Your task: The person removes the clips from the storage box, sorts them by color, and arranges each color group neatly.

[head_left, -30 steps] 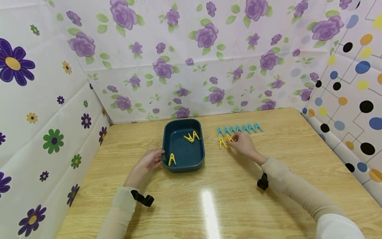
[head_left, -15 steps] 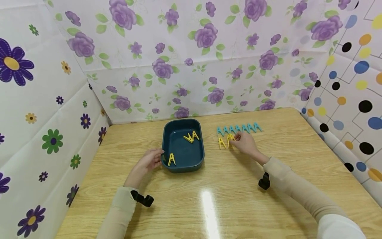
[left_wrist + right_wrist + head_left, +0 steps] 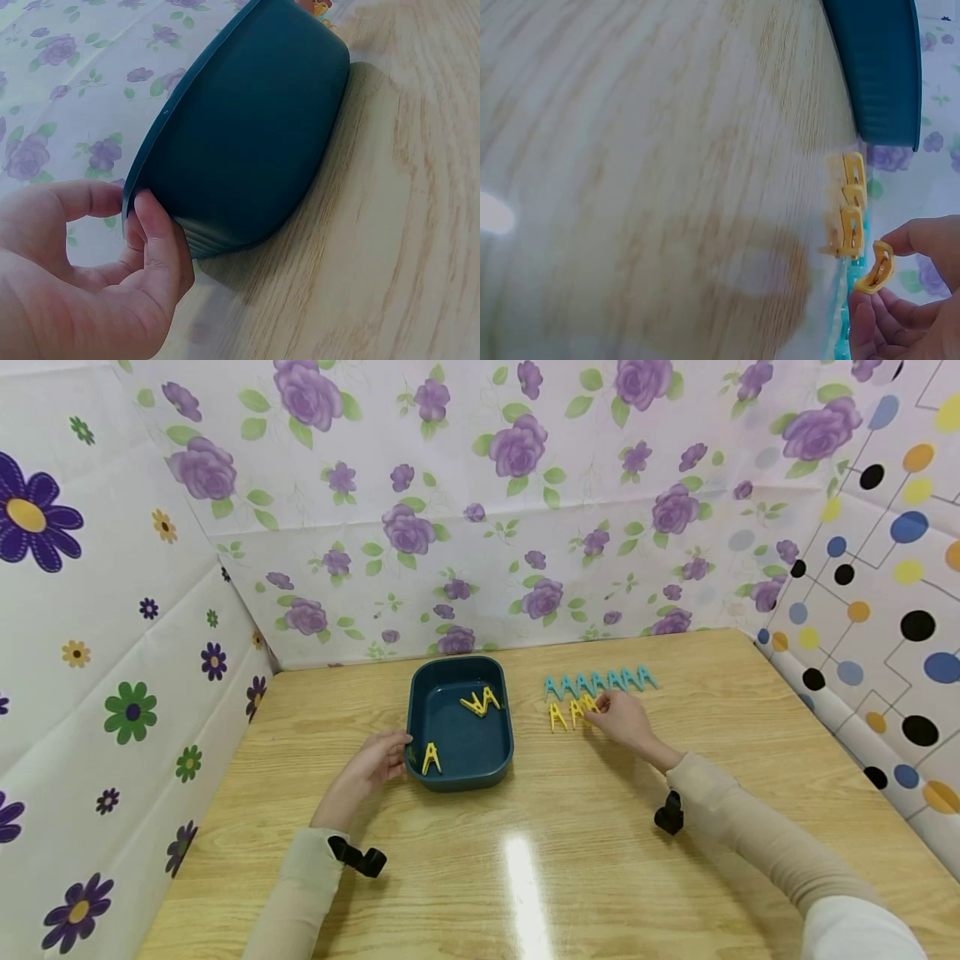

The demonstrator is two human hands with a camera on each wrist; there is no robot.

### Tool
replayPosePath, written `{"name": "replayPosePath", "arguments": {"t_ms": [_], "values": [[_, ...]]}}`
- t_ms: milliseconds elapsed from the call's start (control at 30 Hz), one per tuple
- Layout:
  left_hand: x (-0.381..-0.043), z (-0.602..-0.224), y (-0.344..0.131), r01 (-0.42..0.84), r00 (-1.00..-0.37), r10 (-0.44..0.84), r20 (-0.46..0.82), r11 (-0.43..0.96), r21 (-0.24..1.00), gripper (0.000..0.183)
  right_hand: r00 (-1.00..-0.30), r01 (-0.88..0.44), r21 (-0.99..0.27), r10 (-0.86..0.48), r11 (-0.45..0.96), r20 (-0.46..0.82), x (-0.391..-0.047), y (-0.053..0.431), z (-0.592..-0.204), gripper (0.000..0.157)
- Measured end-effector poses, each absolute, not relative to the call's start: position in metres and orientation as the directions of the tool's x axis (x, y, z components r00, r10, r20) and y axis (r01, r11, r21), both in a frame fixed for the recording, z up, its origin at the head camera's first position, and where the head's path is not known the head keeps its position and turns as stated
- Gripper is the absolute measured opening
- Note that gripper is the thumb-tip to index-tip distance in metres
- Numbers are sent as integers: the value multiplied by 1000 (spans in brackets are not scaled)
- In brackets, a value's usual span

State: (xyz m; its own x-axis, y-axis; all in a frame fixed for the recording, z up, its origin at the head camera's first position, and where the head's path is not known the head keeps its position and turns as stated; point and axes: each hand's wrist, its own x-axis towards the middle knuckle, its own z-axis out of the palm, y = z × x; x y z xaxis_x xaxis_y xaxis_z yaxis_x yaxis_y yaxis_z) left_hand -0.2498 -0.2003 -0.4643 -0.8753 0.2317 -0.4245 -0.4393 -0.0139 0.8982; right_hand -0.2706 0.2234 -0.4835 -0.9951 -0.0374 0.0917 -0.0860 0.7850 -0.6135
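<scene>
My left hand (image 3: pixel 375 758) pinches the left rim of a dark teal plastic tub (image 3: pixel 247 127), thumb and fingertips on either side of its edge. Three yellow clothespins lie inside, one clothespin (image 3: pixel 431 758) at the near left and a pair (image 3: pixel 490 697) toward the far right. Right of the tub, my right hand (image 3: pixel 624 720) pinches a yellow clothespin (image 3: pixel 877 268) between thumb and finger. It is at the right end of a short yellow row, beside two more clothespins (image 3: pixel 851 231). Just behind runs a row of several blue clothespins (image 3: pixel 598 682).
The wooden table (image 3: pixel 450 877) meets a wall covered in purple-flowered sheeting (image 3: pixel 465 527) at the back. Patterned sheets also close off the left and right sides. Each wrist carries a small black camera (image 3: pixel 669 814).
My right hand has shifted slightly right with its yellow clothespin, and the second clothespin in the yellow row now shows apart from the fingers. The left hand keeps its grip on the tub.
</scene>
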Motion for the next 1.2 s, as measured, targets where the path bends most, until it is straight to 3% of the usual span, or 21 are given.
{"name": "replayPosePath", "arguments": {"t_ms": [133,400,700,1200], "values": [[-250,-464,-201,-440,-875,230,-427,-9,898,48,-997,-68,-602,-40,795,60,-272,227,-486,29],[-249,-463,-201,-438,-874,237,-424,-8,899,56,-1000,-7,-575,9,818,24,-273,230,-483,29],[-249,-465,-200,-442,-872,235,-429,-3,897,58,-1000,17,-578,12,816,-13,-274,229,-484,52],[-248,-465,-201,-442,-874,232,-428,-8,897,63,-1000,-13,-568,-12,823,5,-280,228,-482,52]]}}
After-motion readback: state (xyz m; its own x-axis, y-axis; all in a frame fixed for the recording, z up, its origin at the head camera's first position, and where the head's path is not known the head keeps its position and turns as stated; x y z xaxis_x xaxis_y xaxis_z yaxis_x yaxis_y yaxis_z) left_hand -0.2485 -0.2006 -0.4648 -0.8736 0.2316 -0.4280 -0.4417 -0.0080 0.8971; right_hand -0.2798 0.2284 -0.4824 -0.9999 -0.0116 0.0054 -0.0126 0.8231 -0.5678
